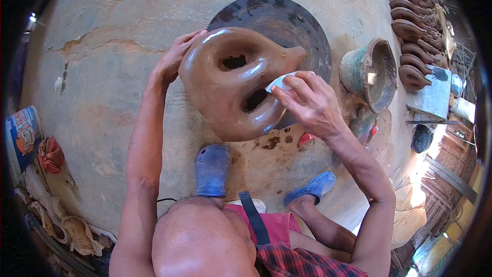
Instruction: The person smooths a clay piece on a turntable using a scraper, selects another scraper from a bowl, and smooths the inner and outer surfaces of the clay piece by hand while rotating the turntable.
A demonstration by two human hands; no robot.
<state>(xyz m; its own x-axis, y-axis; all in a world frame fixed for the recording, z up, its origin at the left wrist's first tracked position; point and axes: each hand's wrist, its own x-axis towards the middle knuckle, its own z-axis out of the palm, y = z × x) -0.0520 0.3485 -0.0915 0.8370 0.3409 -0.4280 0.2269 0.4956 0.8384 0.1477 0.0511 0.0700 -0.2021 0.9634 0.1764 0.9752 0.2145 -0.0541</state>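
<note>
A wet brown clay stove (pixel 212 90) with two round holes and a pointed spout-like end is in the middle of the head view, tilted on a dark round turntable (pixel 312 36). My left hand (pixel 182 54) grips its upper left edge, with the fingertips partly hidden behind the clay. In my right hand (pixel 310 100), a thin white smoothing piece (pixel 282 83) is pinched between thumb and fingers. That piece lies against the clay beside the lower hole, near the spout end. The clay surface is shiny and smooth.
To the right stands a green-stained basin (pixel 359 74) with a worn rim. Rows of similar clay pieces (pixel 407 28) line the far right, near a pale blue block (pixel 430 92). My blue clogs (pixel 211 169) rest on the cracked floor. A printed sack (pixel 24 136) is at left.
</note>
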